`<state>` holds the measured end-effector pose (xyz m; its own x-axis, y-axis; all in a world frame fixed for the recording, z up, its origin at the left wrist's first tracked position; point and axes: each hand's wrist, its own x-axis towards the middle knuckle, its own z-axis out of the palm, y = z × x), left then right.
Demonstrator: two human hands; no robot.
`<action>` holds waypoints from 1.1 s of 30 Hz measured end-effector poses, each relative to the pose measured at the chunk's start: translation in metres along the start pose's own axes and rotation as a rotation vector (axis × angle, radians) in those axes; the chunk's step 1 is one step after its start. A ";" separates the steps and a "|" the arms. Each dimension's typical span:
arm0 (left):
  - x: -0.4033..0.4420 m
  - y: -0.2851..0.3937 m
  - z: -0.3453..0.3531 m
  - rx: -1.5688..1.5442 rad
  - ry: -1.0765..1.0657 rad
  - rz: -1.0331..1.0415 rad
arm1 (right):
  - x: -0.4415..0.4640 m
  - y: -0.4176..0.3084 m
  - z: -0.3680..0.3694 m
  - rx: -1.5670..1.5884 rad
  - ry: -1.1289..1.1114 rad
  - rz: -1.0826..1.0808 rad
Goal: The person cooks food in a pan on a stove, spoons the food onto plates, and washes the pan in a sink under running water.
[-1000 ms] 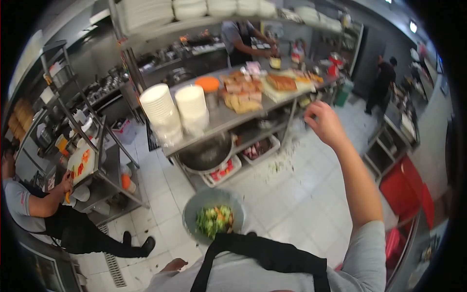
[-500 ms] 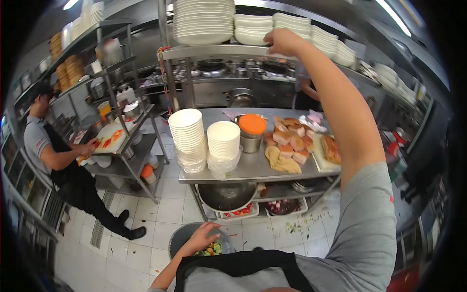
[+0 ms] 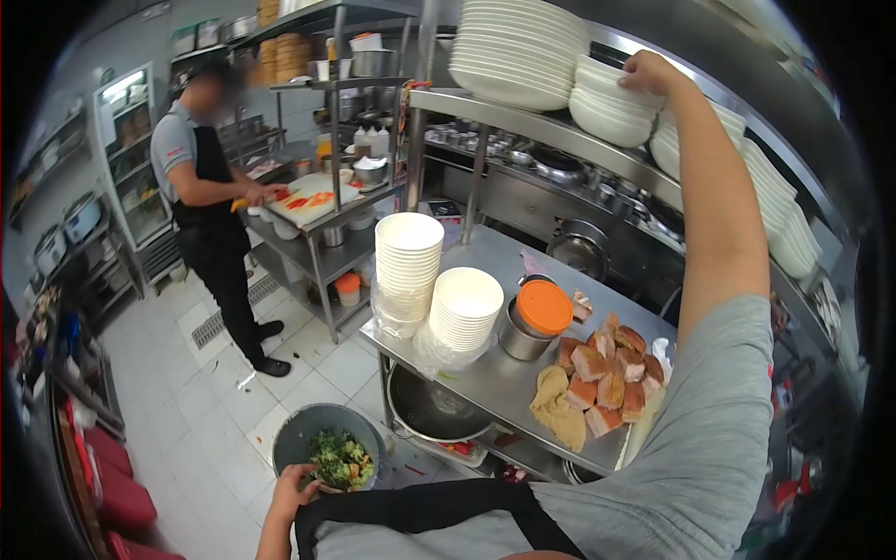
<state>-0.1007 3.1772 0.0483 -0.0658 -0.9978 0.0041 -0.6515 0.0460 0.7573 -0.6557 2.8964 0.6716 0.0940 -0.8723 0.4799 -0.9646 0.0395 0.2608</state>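
High on the right, my right hand (image 3: 649,75) is at the top of a stack of white bowls (image 3: 611,105) on the steel shelf (image 3: 523,119), its fingers closed on the rim of a bowl. My left hand (image 3: 295,487) is low, beside the near rim of a grey bin (image 3: 294,427) that holds green vegetable scraps (image 3: 341,460); its fingers are apart with nothing in them. Below the shelf, the steel table (image 3: 495,373) carries two stacks of paper bowls (image 3: 409,271), a pot with an orange lid (image 3: 545,308) and chunks of browned meat (image 3: 607,373).
To the left a person (image 3: 201,196) works at a cutting board (image 3: 313,198) with red and orange pieces. A tall stack of white plates (image 3: 518,54) stands left of the bowls. A large wok (image 3: 434,406) sits under the table. Red containers (image 3: 121,481) are at lower left.
The view has swung left. My right hand has risen to the shelf and closed on a bowl's rim. My left hand has come up from the lower edge and lies beside the bin.
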 end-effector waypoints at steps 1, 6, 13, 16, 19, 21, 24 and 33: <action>-0.011 0.014 -0.005 0.010 0.031 -0.040 | 0.002 0.000 -0.003 -0.003 -0.004 -0.009; -0.052 0.034 -0.010 -0.003 0.193 -0.118 | 0.032 0.035 0.008 0.214 0.227 -0.125; -0.083 0.058 -0.013 0.057 0.306 -0.212 | 0.012 -0.011 0.018 0.082 0.664 0.215; -0.092 0.067 -0.015 0.077 0.303 -0.235 | 0.013 -0.020 0.024 0.043 0.814 0.196; -0.073 0.077 -0.018 -0.206 0.338 -0.254 | -0.001 -0.018 0.009 -0.060 1.142 -0.010; -0.047 0.107 -0.025 -0.561 0.320 -0.195 | -0.028 -0.033 -0.008 -0.095 1.376 -0.235; 0.015 0.204 -0.050 -1.082 -0.035 0.117 | -0.090 -0.073 -0.009 0.021 1.418 -0.514; 0.069 0.338 -0.012 -1.806 -0.528 0.118 | -0.258 -0.213 0.056 0.464 0.972 -1.550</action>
<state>-0.3158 3.1234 0.3123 -0.4682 -0.8626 0.1917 0.8212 -0.3446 0.4549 -0.4881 3.0858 0.4447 0.7565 0.5458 0.3602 0.1328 -0.6676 0.7326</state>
